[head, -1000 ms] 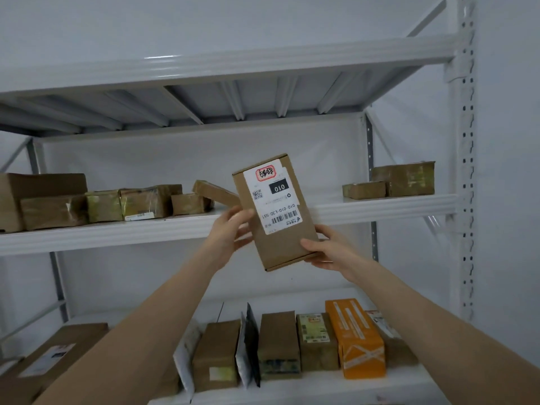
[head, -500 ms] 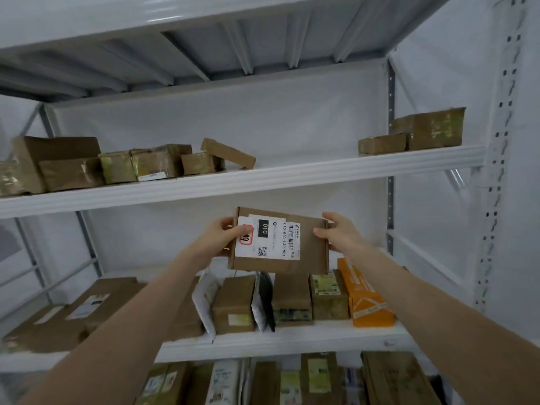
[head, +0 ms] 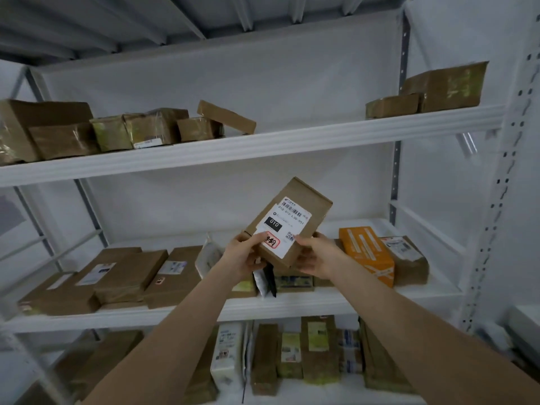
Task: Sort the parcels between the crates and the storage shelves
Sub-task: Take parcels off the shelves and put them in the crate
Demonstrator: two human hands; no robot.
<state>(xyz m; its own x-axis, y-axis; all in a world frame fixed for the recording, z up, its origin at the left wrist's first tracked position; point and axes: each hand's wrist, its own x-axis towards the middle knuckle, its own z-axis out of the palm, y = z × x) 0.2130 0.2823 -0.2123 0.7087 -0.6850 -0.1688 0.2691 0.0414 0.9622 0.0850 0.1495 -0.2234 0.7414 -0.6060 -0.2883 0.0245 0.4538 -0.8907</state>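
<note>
Thumb and fingers of your left hand point(head: 244, 257) are curled round the lower left corner of the brown parcel point(head: 304, 201), with the thumb lying on the edge of its white label point(head: 287, 222). Your right hand point(head: 317, 258) clamps the lower right corner in the same way, thumb on the label's face and fingers tucked behind the card. You hold the parcel at the centre of the frame, tilted so its top leans toward the upper right and its label, printed "010", faces you. It hangs in front of the opening above the middle shelf point(head: 292, 305); your hands hide its lower edge, so it may or may not touch the packets behind. Just below your hands a dark pouch point(head: 270, 280) stands on edge among small upright cartons. Just right of your right hand an orange box point(head: 366, 255) lies on that shelf. To the left, flat brown parcels point(head: 128, 273) overlap one another across it. Along the upper shelf point(head: 263, 144), taped cartons point(head: 140, 130) crowd the upper left of the frame and two more cartons point(head: 444, 87) sit at the upper right. Below the middle shelf, upright packets point(head: 318, 350) fill the bottom of the frame in a row. A perforated white post point(head: 502, 176) runs down the right edge.
</note>
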